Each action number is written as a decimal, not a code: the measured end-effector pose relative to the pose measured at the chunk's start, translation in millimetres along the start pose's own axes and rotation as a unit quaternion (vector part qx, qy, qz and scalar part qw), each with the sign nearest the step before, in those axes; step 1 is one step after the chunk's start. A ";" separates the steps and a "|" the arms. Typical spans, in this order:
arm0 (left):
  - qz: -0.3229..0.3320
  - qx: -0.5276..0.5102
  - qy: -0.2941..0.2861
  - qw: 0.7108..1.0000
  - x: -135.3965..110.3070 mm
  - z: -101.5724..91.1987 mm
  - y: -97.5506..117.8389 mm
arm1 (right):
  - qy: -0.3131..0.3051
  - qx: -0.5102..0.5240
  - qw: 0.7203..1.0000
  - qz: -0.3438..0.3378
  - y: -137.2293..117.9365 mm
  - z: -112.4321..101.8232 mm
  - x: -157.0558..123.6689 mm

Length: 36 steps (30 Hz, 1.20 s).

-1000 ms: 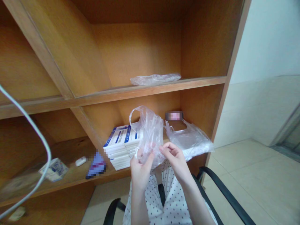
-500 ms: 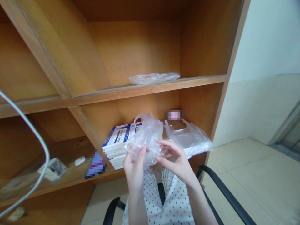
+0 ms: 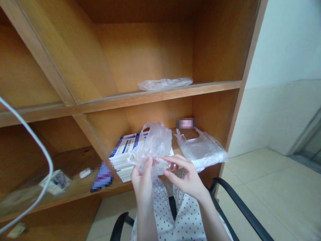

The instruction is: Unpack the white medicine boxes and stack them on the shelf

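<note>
A crumpled clear plastic bag (image 3: 158,140) with handle loops is held up in front of the lower shelf. My left hand (image 3: 142,177) pinches its lower part between thumb and fingers. At the bag's lower right edge, my right hand (image 3: 184,174) has its fingers curled around the thin film, thumb and index finger a little apart. Behind the bag, partly covered by it, sits a stack of white and blue boxes (image 3: 125,147). To the right on the same shelf lies another clear plastic bag (image 3: 203,147), spread flat with its handle opening toward the back.
A flattened plastic bag (image 3: 165,83) rests on the shelf above. In the left compartment are a small box (image 3: 57,182), a white object (image 3: 85,173) and a blurred-out purple item (image 3: 102,179). A white cable (image 3: 41,147) hangs at left. Black chair armrests (image 3: 240,204) flank my lap.
Both hands and the held bag have shifted slightly left. My right hand's fingers have moved in closer to the bag's edge. The boxes and the other bags stay put.
</note>
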<state>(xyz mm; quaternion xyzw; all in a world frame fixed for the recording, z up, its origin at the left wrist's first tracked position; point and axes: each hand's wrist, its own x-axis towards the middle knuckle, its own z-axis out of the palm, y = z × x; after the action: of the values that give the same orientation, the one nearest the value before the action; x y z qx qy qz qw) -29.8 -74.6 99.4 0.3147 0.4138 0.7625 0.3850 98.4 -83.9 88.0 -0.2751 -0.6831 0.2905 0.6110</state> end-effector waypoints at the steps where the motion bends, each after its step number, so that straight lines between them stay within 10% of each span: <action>1: -0.001 -0.003 0.002 1.000 0.4 0.0 -0.2 | -0.003 0.002 1.000 -0.010 -0.8 1.1 0.0; 14: 0.043 -0.044 -0.044 0.997 1.2 -5.1 6.3 | 0.165 -0.020 0.986 -0.003 7.2 -1.1 0.8; 36: 0.023 -0.141 -0.060 0.988 15.6 -38.2 31.1 | 0.453 0.154 0.874 0.089 40.1 -27.9 0.3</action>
<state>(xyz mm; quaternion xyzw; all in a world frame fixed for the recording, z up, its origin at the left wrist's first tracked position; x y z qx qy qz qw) -78.4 -87.5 111.5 0.3120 0.2709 0.8018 0.4316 126.9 -54.6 61.2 -0.3389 -0.2508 0.2888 0.8595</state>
